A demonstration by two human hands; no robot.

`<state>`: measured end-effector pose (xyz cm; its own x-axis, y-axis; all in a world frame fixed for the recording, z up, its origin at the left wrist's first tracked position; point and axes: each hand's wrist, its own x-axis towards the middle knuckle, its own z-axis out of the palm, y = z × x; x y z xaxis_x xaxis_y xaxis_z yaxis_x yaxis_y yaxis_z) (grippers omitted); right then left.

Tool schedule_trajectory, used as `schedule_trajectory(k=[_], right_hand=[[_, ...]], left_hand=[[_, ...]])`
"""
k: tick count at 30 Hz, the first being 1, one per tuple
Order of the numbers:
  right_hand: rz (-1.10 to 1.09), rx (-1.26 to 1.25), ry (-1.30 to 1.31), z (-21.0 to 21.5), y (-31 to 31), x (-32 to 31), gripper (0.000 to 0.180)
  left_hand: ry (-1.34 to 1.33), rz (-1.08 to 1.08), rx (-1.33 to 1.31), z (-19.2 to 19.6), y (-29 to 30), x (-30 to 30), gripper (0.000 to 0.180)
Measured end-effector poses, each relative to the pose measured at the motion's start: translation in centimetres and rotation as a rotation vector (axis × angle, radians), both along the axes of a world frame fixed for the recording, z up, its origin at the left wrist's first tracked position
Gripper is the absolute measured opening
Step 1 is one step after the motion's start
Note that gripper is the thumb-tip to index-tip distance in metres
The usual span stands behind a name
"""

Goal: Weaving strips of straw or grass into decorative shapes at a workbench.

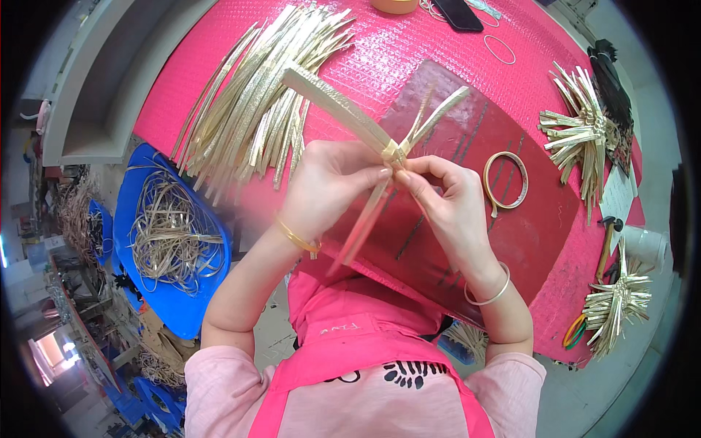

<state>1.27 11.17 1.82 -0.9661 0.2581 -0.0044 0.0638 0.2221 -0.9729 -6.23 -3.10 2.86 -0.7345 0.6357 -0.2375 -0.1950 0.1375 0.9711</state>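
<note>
My left hand [332, 182] and my right hand [444, 191] meet above a dark red board [526, 219]. Both pinch a small knot of interlaced gold strips [339, 109] between thumb and fingers. From the knot a wide band of strips runs to the far left, narrower ends fan out to the far right, and a blurred tail hangs toward my body. Fingertips partly hide the crossing. A ring-shaped coil of gold strip [505, 206] lies on the board, right of my right hand.
Loose gold strips [255, 102] lie on the pink-covered table [380, 36] at far left. Bundles of woven gold strips [577, 124] and a hammer [608, 244] are along the right edge. A phone [461, 14] lies at the back. A blue container [164, 310] with tangled strips stands left.
</note>
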Motion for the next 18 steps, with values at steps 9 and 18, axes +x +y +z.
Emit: schedule_trajectory(k=[9,18], right_hand=[[0.067,0.122,-0.137,0.3,1.1,-0.3,0.015],[0.03,-0.177,0.106,-0.4,-0.2,-0.7,0.017]], left_hand=[[1.128,-0.015,-0.149,-0.9,0.5,0.0,0.015],[-0.256,0.122,0.337,-0.3,0.3,1.4,0.018]])
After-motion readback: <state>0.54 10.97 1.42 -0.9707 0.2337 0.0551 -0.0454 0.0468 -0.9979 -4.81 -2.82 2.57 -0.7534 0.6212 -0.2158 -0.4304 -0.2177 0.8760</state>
